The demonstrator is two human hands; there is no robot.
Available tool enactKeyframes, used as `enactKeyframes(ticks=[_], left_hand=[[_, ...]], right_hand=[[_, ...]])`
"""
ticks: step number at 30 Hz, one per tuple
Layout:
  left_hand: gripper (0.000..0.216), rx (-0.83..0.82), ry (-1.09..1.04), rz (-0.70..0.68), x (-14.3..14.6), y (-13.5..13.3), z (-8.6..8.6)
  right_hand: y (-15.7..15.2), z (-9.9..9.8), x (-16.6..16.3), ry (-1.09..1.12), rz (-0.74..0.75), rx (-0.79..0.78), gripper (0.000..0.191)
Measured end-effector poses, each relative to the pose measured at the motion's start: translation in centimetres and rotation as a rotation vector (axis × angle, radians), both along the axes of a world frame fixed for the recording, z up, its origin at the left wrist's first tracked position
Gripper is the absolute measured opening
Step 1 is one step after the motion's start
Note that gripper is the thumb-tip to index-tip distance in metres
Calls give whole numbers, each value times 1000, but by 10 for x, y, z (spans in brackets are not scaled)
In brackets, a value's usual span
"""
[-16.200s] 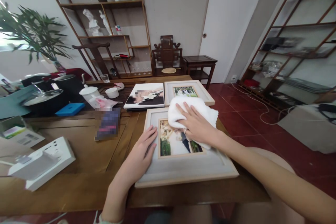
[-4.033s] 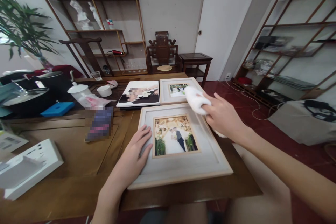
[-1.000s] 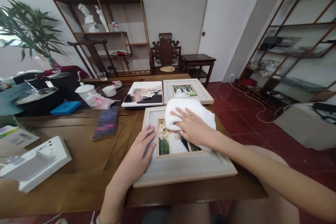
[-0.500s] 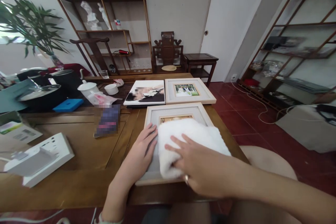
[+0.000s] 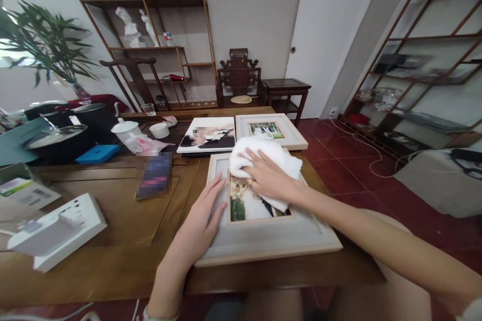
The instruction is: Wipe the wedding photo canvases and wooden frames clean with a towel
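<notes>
A large light-wood picture frame [image 5: 263,238] lies flat on the wooden table [image 5: 113,220] in front of me, holding a wedding photo. My left hand [image 5: 205,223] rests flat on its left border, fingers stretched out. My right hand [image 5: 269,178] presses a white cloth [image 5: 276,158] onto the frame's upper part, fingers spread over the cloth, which covers the top of the photo.
Behind the frame lie a frameless photo print [image 5: 209,135] and a smaller framed photo [image 5: 269,130]. A white box [image 5: 56,230], a blue box [image 5: 96,153], pots, a white teapot [image 5: 124,130] and cups crowd the table's left. Wooden shelves and a chair stand behind.
My right hand has swept the cloth from the frame's near edge back up to its far part. The left hand has stayed on the left border.
</notes>
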State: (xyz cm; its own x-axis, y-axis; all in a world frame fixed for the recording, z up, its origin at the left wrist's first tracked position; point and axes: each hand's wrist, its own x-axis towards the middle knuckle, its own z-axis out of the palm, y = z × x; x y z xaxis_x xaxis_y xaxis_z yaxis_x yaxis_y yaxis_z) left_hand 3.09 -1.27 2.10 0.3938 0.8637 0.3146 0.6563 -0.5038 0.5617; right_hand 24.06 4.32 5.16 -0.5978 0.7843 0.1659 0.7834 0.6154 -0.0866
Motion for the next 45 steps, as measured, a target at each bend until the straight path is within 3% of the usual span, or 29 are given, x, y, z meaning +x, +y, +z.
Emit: enactKeyframes(ticks=[3, 7, 13, 19, 22, 25, 29, 32, 35, 38, 42, 45], left_hand=[[46, -5, -36, 8, -1, -1, 1], [50, -35, -89, 51, 0, 0, 2], [54, -62, -137, 82, 0, -1, 0], [47, -69, -82, 77, -2, 1, -5], [44, -60, -14, 50, -2, 3, -6], [43, -44, 42, 36, 0, 4, -6], [42, -28, 78, 17, 0, 5, -6], [41, -8, 80, 8, 0, 6, -6], [39, 3, 72, 2, 0, 5, -6], [38, 5, 62, 7, 1, 5, -5], [38, 5, 57, -5, 1, 6, -5], [39, 9, 57, 11, 0, 7, -7]], right_hand=[[22, 4, -14, -41, 27, 29, 42], [20, 6, -34, -91, 122, 6, 36], [-33, 15, -34, -141, 276, -59, 29], [-93, 40, -12, -88, 432, -210, 23], [-105, 49, 2, -78, 388, -281, 22], [-96, 45, 14, -98, 223, -324, 23], [-57, 22, 23, -123, -21, -153, 37], [-23, 8, 23, -129, -123, 12, 41], [1, 3, 16, -114, -81, 70, 42], [3, 1, 3, -118, 69, 28, 39], [-32, 1, -9, -80, 151, -55, 31], [-71, 15, -1, -34, 191, -171, 28]])
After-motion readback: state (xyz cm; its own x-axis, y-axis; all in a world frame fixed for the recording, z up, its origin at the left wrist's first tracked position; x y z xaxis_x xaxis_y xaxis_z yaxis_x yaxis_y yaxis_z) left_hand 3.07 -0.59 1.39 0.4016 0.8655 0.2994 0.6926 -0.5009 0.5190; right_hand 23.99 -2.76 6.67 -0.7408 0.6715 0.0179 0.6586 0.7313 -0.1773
